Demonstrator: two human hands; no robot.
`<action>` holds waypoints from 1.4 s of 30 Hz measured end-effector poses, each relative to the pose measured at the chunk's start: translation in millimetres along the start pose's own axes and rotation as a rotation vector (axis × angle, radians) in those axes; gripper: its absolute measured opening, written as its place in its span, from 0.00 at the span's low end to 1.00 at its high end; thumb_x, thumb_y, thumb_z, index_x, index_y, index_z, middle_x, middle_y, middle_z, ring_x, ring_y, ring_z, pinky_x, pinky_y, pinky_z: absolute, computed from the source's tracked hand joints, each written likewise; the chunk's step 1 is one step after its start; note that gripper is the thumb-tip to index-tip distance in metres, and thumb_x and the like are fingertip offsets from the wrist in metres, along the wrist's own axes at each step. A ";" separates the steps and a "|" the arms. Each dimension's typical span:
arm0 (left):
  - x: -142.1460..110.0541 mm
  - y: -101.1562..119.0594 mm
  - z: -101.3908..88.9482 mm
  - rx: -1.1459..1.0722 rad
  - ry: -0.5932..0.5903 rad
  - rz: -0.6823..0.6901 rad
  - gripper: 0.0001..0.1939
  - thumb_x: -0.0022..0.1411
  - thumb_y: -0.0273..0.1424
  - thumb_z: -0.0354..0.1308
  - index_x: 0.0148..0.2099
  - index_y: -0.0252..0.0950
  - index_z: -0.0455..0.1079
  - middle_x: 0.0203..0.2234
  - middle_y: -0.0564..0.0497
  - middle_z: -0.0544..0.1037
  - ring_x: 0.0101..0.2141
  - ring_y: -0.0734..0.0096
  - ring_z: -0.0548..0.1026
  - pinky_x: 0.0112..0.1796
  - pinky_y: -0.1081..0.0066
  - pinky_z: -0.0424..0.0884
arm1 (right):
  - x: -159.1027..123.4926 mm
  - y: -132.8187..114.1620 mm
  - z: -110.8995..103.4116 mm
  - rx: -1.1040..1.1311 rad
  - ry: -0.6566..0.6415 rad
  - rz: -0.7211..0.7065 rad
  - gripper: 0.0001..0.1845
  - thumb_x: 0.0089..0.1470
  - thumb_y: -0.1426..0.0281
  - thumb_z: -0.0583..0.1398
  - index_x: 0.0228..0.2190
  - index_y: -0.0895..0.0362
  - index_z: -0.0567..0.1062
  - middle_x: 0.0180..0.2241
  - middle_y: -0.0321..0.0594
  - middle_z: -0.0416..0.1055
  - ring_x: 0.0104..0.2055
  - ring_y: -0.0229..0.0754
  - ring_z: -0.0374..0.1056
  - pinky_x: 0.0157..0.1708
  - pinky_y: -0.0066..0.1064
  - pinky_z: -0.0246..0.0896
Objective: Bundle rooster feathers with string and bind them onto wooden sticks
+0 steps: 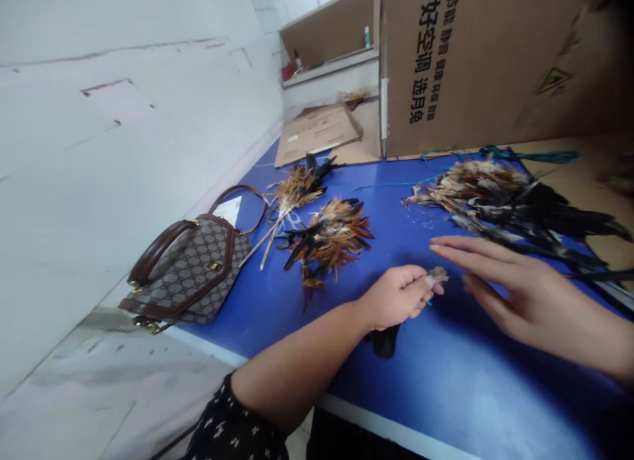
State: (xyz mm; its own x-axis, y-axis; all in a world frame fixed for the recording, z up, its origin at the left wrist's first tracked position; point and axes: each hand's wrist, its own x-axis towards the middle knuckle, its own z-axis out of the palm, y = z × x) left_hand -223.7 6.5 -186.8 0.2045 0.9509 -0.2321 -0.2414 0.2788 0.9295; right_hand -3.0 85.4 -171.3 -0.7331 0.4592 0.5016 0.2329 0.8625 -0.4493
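Note:
My left hand point(399, 298) is closed around a small bunch of feathers point(436, 275). Pale, fluffy ends stick out past the thumb, and a dark tip point(385, 342) hangs below the fist; a bit of teal string shows under the fingers. To the right, my right hand point(510, 285) is stretched flat with its fingers out, apart from the bunch and holding nothing. Beyond it lies a large pile of brown, cream and black feathers point(488, 183). Left of my fist, a brown and black feather bundle point(337, 234) rests on the blue table point(391, 183).
Another feather bundle point(297, 189) with pale sticks lies farther back. A patterned handbag point(198, 268) stands at the table's left edge. Flat cardboard point(317, 133) and a tall printed carton point(485, 64) stand at the back. Teal string point(539, 155) lies by the feather pile.

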 end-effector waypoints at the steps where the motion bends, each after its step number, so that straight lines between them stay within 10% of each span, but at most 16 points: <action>1: -1.2 0.2 0.6 -0.001 -0.025 -0.004 0.22 0.64 0.50 0.62 0.39 0.33 0.70 0.24 0.58 0.63 0.20 0.82 0.58 0.21 0.75 0.52 | 13.4 2.1 0.5 0.010 -0.065 -0.003 0.26 0.67 0.69 0.57 0.64 0.46 0.72 0.61 0.42 0.74 0.62 0.52 0.71 0.62 0.43 0.70; 11: -4.4 -3.4 -5.5 0.168 -0.087 -0.143 0.18 0.69 0.45 0.59 0.41 0.32 0.71 0.28 0.55 0.68 0.20 0.83 0.60 0.21 0.75 0.56 | 7.9 12.9 3.9 0.111 0.006 0.233 0.10 0.67 0.67 0.57 0.36 0.53 0.77 0.33 0.39 0.79 0.33 0.42 0.75 0.37 0.33 0.70; 17: 4.3 -7.2 -11.4 0.054 0.122 -0.070 0.21 0.65 0.47 0.63 0.38 0.32 0.70 0.27 0.54 0.68 0.19 0.84 0.58 0.19 0.76 0.52 | 4.9 24.5 -18.5 0.137 0.039 0.423 0.12 0.66 0.62 0.57 0.35 0.54 0.78 0.31 0.40 0.78 0.33 0.44 0.73 0.34 0.34 0.67; 24: 10.4 13.2 -15.8 -0.232 0.518 0.228 0.19 0.60 0.42 0.69 0.37 0.32 0.69 0.26 0.56 0.65 0.19 0.86 0.56 0.21 0.78 0.50 | 2.1 6.7 -27.0 0.577 -0.540 0.468 0.18 0.65 0.54 0.61 0.39 0.56 0.80 0.29 0.39 0.77 0.25 0.37 0.68 0.25 0.29 0.64; 29: 6.5 14.0 -8.5 -0.277 0.451 0.249 0.20 0.60 0.43 0.70 0.37 0.32 0.70 0.26 0.56 0.66 0.20 0.85 0.56 0.21 0.78 0.51 | 0.2 21.8 -13.1 0.143 -0.191 0.289 0.16 0.65 0.57 0.60 0.41 0.53 0.84 0.45 0.46 0.81 0.47 0.48 0.77 0.51 0.38 0.72; 34: 1.2 14.4 2.4 -0.283 0.363 0.192 0.19 0.62 0.43 0.69 0.38 0.32 0.70 0.27 0.56 0.65 0.20 0.86 0.57 0.22 0.78 0.50 | -14.5 57.6 -8.4 -0.555 -0.080 0.479 0.19 0.66 0.59 0.56 0.48 0.53 0.82 0.46 0.49 0.78 0.35 0.50 0.76 0.30 0.38 0.67; 42: -2.0 3.1 12.2 -0.266 0.274 0.186 0.17 0.67 0.42 0.65 0.40 0.32 0.70 0.28 0.55 0.66 0.21 0.85 0.59 0.22 0.78 0.52 | -6.0 47.2 -0.3 -0.598 -0.127 0.472 0.17 0.68 0.63 0.52 0.37 0.57 0.78 0.40 0.50 0.77 0.30 0.46 0.72 0.24 0.35 0.56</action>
State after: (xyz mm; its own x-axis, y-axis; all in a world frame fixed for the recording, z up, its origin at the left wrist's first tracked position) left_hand -213.4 3.9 -179.9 -0.1165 0.9788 -0.1686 -0.4939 0.0901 0.8648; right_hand 12.6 123.4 -195.3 -0.5297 0.8100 0.2515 0.8180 0.5663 -0.1009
